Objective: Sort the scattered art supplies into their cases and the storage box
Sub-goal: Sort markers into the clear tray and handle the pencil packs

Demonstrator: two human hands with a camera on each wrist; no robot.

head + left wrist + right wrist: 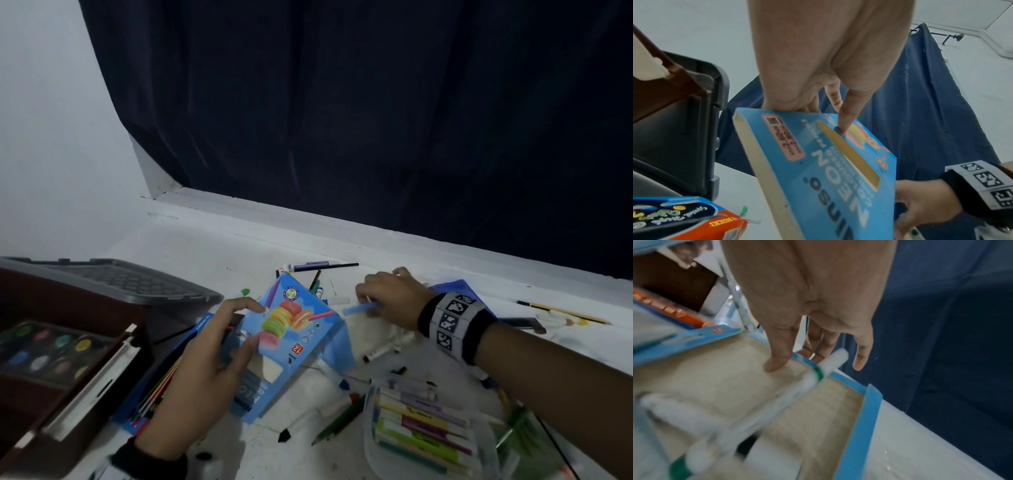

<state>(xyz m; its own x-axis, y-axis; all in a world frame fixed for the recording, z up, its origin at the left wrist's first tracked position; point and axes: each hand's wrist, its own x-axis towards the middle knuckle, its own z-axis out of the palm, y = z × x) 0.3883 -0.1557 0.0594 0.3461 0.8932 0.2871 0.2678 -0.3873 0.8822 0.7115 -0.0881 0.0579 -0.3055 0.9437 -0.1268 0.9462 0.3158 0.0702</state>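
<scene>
Left hand (202, 370) grips a blue pencil box (287, 339); right hand (394, 298) pinches a blue stick (359, 309). Loose markers (380, 353) and a storage box (44, 301) crowd the table (219, 246).

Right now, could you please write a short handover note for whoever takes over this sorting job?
Left hand: holds the blue pencil box tilted above the table.
Right hand: holds the box's open flap; whether it also holds a marker is too blurred to tell.
Done: paint set is in the brown storage box; highlighters fill the clear case.
Left: markers and pencils are loose on the table; a black cap lies near the front edge.
</scene>
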